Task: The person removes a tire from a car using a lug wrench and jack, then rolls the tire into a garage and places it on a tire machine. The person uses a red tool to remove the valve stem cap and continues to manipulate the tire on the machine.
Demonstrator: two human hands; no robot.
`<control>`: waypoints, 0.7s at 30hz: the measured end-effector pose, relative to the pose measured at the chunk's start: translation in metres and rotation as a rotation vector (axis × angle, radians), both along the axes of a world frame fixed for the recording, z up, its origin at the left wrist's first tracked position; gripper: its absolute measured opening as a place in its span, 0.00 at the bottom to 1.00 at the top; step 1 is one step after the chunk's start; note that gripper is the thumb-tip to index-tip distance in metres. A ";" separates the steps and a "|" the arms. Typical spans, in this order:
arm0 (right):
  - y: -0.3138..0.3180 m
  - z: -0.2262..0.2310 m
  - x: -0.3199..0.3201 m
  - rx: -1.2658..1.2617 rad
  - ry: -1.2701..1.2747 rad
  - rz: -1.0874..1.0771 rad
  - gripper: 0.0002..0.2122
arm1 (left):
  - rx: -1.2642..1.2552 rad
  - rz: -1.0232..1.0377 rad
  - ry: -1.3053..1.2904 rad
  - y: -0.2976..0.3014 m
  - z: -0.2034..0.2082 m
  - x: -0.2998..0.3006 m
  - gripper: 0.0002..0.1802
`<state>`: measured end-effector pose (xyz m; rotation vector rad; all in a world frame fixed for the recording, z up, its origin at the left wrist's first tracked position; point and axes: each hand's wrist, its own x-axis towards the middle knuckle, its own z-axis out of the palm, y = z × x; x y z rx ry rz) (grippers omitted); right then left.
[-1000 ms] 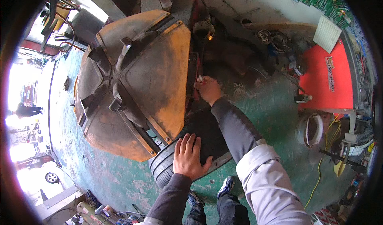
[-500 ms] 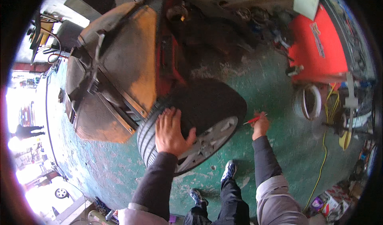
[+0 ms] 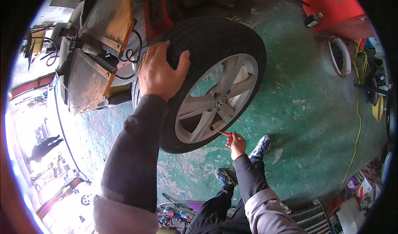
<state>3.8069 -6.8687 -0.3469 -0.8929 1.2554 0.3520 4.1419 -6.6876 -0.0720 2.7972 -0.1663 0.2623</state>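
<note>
The left arm (image 3: 130, 138) rose from the lower left, its dark sleeve running up to a wrist laid close against the tyre (image 3: 251, 43). The left hand (image 3: 161, 74) pressed palm down on the tyre's upper left part, loosely open, fingers reaching over the tread and thumb held well apart; it gripped nothing between fingers and thumb.

The right arm (image 3: 251, 176) came up from below with its forearm angled leftward. The right hand (image 3: 236, 145) was nearly closed, fingers curled about a slim red-handled tool (image 3: 226, 133) that pointed left toward the lower part of the spoked alloy rim (image 3: 195, 104). Whether the tip touched the rim could not be told.

The car wheel (image 3: 220, 101) was tilted, its face toward the person, above the green floor (image 3: 294, 126) and beside the orange-edged turntable (image 3: 105, 20). Both sneakers (image 3: 260, 147) were below it.
</note>
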 end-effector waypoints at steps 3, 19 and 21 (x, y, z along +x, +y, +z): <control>0.014 -0.010 -0.004 -0.007 -0.015 -0.018 0.11 | -0.017 -0.010 -0.019 0.001 -0.001 0.001 0.34; 0.037 -0.029 -0.005 -0.031 0.045 -0.065 0.12 | 0.016 -0.019 -0.044 0.000 -0.003 0.000 0.33; 0.036 -0.026 -0.004 -0.020 0.046 -0.104 0.11 | -0.006 -0.011 -0.057 0.000 -0.003 0.001 0.33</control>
